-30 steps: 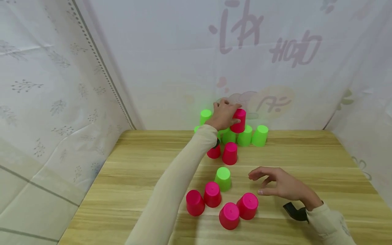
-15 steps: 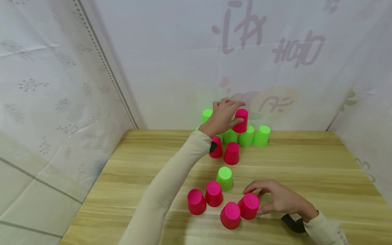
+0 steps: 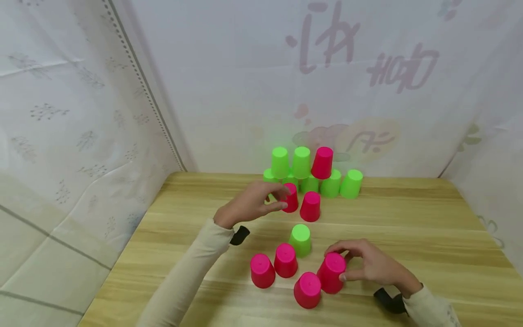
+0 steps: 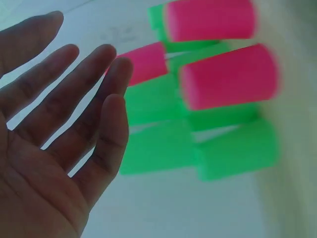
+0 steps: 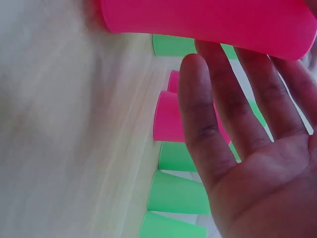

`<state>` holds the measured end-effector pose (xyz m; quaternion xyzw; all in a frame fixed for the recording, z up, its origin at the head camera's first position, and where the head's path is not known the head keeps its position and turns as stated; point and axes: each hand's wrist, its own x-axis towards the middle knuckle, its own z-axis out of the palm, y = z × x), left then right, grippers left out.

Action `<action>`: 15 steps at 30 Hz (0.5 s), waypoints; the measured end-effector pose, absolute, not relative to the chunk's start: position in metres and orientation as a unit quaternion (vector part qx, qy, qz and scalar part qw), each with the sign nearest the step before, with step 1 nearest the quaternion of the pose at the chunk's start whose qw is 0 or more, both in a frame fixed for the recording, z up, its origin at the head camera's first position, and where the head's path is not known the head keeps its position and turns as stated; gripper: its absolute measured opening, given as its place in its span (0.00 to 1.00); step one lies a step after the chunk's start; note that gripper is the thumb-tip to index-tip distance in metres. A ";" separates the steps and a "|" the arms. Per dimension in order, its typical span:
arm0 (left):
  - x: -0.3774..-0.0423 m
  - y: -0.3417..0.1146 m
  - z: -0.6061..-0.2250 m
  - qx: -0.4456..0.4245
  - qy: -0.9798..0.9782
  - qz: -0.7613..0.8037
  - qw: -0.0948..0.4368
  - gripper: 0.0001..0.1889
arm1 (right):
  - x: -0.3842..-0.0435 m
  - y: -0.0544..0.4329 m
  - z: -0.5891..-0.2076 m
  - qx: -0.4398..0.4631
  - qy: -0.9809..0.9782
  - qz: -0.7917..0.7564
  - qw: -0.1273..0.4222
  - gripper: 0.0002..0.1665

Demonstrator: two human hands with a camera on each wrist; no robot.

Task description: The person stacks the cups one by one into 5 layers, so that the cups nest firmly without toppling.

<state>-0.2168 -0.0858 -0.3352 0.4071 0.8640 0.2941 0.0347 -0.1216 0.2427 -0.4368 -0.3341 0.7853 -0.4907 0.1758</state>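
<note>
My right hand [image 3: 373, 265] holds a pink plastic cup [image 3: 332, 274], upside down, between thumb and fingers at the front right. In the right wrist view that pink cup [image 5: 208, 22] lies along the fingers. My left hand [image 3: 259, 202] holds nothing; its fingers are loosely bent and overlap a pink cup [image 3: 292, 200] in the head view. Another pink cup [image 3: 310, 206] stands beside that one. At the back, two green cups [image 3: 302, 162] and a pink cup [image 3: 323, 162] sit on a row of green cups [image 3: 351, 184].
Near the front, a pink cup [image 3: 307, 290] stands close beside the held one. Two more pink cups [image 3: 263, 271] and a lone green cup [image 3: 300, 240] stand further left and behind. A fabric backdrop [image 3: 229, 91] rises at the wooden table's [image 3: 408, 218] back edge.
My left hand has let go of the pink cup on the back stack and drawn back toward the front left. My right hand has reached down and taken hold of a front pink cup.
</note>
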 end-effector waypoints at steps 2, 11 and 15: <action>-0.204 -0.100 -0.347 0.392 0.867 0.303 0.053 0.12 | -0.127 0.244 -0.437 -0.334 0.790 -0.487 0.164 0.25; -0.147 -0.140 -0.394 0.311 0.865 0.376 0.119 0.16 | -0.164 0.257 -0.413 -0.282 0.848 -0.445 0.061 0.27; -0.126 -0.151 -0.407 0.288 0.860 0.402 0.126 0.21 | -0.185 0.269 -0.386 -0.225 0.882 -0.415 0.014 0.29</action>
